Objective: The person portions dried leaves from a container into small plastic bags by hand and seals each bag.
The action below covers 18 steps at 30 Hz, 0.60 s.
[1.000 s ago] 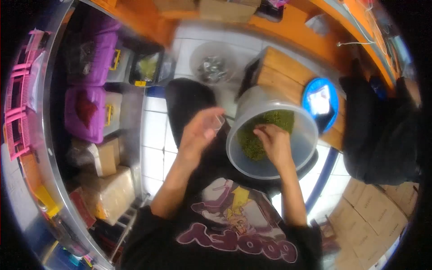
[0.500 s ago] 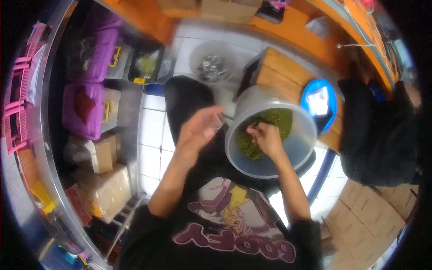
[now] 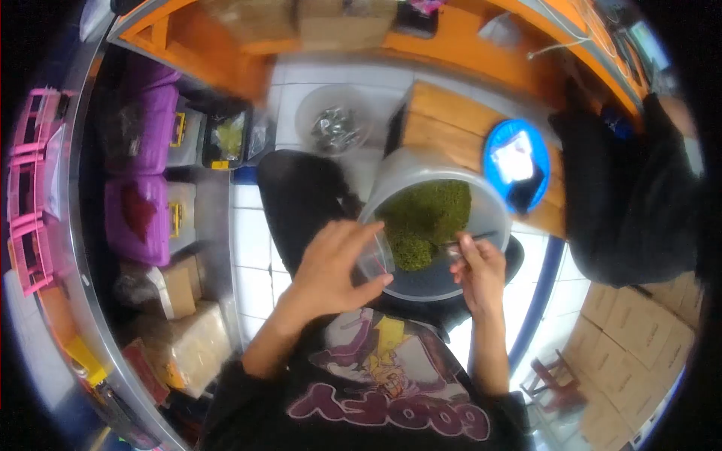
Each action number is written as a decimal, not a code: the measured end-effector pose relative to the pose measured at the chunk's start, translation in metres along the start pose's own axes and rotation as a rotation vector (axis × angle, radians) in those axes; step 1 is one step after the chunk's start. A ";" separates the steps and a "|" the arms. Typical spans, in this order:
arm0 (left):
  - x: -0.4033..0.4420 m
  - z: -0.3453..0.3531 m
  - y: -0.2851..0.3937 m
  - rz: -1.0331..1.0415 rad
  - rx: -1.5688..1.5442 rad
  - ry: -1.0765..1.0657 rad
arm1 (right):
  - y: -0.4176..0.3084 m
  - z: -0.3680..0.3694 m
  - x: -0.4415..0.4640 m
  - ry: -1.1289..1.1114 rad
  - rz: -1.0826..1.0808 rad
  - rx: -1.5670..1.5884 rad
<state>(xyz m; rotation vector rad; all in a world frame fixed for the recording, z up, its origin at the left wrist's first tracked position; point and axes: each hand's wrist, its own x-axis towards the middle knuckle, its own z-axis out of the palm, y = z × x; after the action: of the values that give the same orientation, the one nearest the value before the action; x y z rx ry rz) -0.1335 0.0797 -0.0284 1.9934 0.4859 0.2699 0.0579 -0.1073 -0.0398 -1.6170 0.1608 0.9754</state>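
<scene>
Big tub [image 3: 489, 213]: sitting between the person's legs [image 3: 297, 195], leaning, its round mouth facing up and toward the person's tummy; green crumbs [image 3: 429, 210] are lying inside.
Dark tool [image 3: 487, 235]: lying over the tub's right part, its long side running nearly left to right, one end pointing at the crumbs.
Little clear cup [image 3: 382, 255]: sitting just at the tub's left edge; I am not managing to tell where its mouth is pointing.
Left hand [image 3: 335, 267]: thumb and fingers are curving apart around the cup.
Right hand [image 3: 482, 274]: thumb and fingers are pinching the tool.
In the way: both hands are hiding bits of the tub's rim.
Wooden table [image 3: 444, 124]: standing behind the tub, carrying a blue plate [image 3: 541, 154] with a white packet [image 3: 514, 158].
Floor tub [image 3: 307, 113]: holding shiny packs [image 3: 335, 129].
Counting: I am seeing two tubs, one cup, one tool, one plate.
</scene>
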 end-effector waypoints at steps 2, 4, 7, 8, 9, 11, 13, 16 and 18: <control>0.003 0.012 0.007 0.128 0.280 -0.010 | 0.003 -0.011 -0.007 0.037 -0.051 0.050; 0.008 0.027 0.009 0.185 0.290 -0.005 | -0.004 -0.014 -0.018 0.083 -0.131 0.097; 0.020 0.055 0.014 0.288 0.196 0.073 | -0.005 -0.014 -0.031 0.028 -0.168 0.021; 0.025 0.065 0.010 0.292 0.199 0.069 | -0.007 -0.014 -0.035 0.029 -0.169 0.027; 0.031 0.074 0.008 0.350 0.202 0.108 | -0.009 -0.014 -0.039 -0.106 -0.154 -0.009; 0.036 0.083 0.004 0.402 0.180 0.148 | -0.014 -0.018 -0.046 -0.263 -0.192 -0.069; 0.037 0.090 -0.002 0.375 0.066 0.199 | -0.011 -0.040 -0.043 -0.245 -0.304 0.064; 0.031 0.100 -0.005 0.260 -0.178 0.283 | -0.023 -0.067 -0.040 -0.145 -0.526 0.236; 0.027 0.102 -0.004 0.182 -0.307 0.314 | -0.031 -0.074 -0.043 -0.073 -0.414 -0.083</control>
<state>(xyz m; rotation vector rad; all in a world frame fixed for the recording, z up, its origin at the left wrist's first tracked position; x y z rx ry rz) -0.0704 0.0118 -0.0785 1.7010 0.4300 0.7344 0.0855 -0.1782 0.0098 -1.6030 -0.2600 0.7245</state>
